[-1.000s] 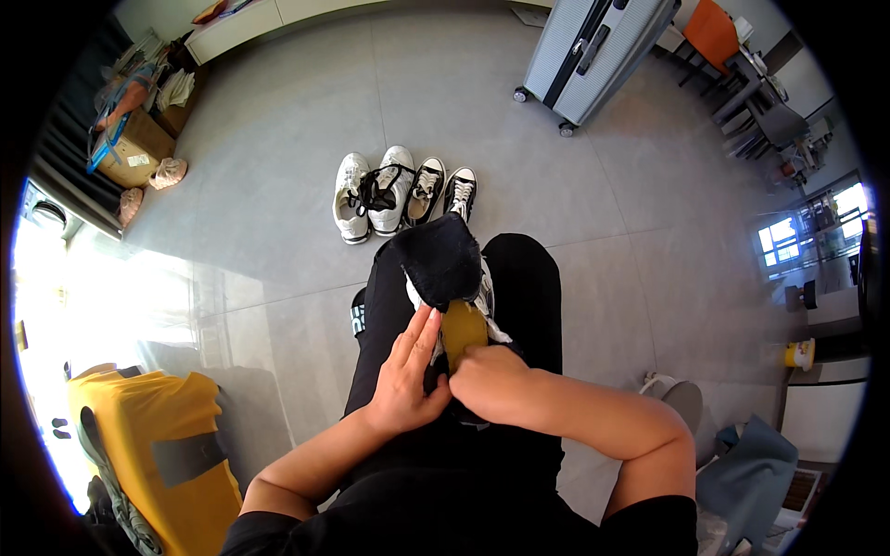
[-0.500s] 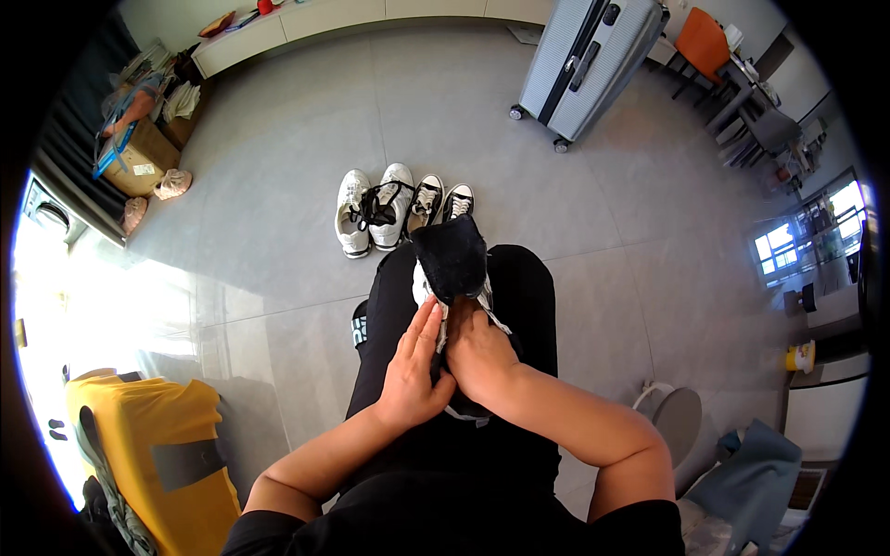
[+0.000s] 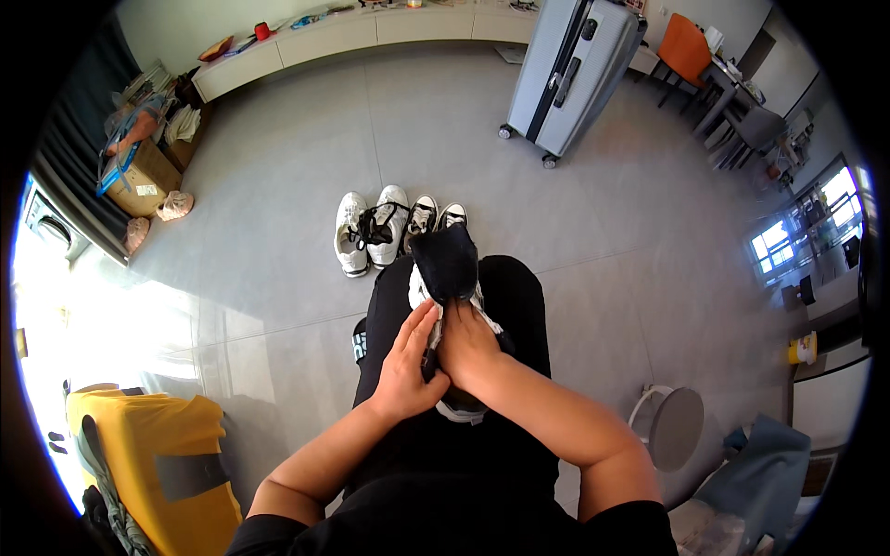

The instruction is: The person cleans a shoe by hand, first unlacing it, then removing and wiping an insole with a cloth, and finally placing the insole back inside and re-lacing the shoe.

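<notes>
A white sneaker lies across my lap, its toe pointing away from me. Its large black tongue is folded up and out over the toe. My left hand steadies the shoe along its left side, fingers long against the edge of the opening and thumb near the heel. My right hand reaches into the opening, fingers stretched forward below the tongue, with the fingertips hidden. The heel shows behind my wrists.
Beyond my knees stand a pair of white sneakers and a black-and-white canvas pair. A silver suitcase stands farther off. A grey stool is at right, a yellow-covered seat at left, and cardboard boxes by the curtain.
The whole view has shifted a little, so the floor shoes and suitcase sit lower. My right hand's fingers look straighter inside the shoe; my left hand keeps its place on the side.
</notes>
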`<state>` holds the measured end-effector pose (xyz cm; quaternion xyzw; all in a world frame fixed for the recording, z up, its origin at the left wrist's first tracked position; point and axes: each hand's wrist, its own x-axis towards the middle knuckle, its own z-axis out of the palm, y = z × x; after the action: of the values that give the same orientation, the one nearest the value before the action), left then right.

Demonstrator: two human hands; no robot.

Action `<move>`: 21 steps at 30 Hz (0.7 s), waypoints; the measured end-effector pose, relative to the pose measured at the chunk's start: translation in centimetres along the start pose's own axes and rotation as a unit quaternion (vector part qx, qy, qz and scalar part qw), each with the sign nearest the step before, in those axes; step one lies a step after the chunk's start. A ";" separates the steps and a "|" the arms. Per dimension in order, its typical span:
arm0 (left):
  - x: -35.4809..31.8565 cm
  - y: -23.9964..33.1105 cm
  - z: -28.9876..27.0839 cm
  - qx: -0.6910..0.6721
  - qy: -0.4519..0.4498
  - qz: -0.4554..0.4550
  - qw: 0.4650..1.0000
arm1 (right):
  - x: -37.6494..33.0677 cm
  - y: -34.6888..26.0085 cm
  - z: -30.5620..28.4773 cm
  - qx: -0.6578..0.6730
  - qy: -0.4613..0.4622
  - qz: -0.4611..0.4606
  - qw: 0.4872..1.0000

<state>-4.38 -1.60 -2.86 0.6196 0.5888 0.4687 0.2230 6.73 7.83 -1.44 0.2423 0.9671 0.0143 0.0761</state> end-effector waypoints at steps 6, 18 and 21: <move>5.5 -2.9 -0.8 -0.440 0.142 -0.146 0.874 | -1.3 -0.1 2.7 0.226 0.149 0.033 0.962; 9.7 -4.3 2.4 -0.601 0.000 -0.252 0.758 | 0.2 1.7 3.6 0.290 0.178 0.106 0.934; 8.3 -4.4 2.9 -0.613 0.040 -0.270 0.741 | -0.4 0.8 1.2 0.396 0.091 0.168 0.898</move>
<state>-5.30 7.87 -5.21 0.1448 0.3251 0.6729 0.6485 7.62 8.32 -2.51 0.4088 0.8406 -0.3351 -0.1184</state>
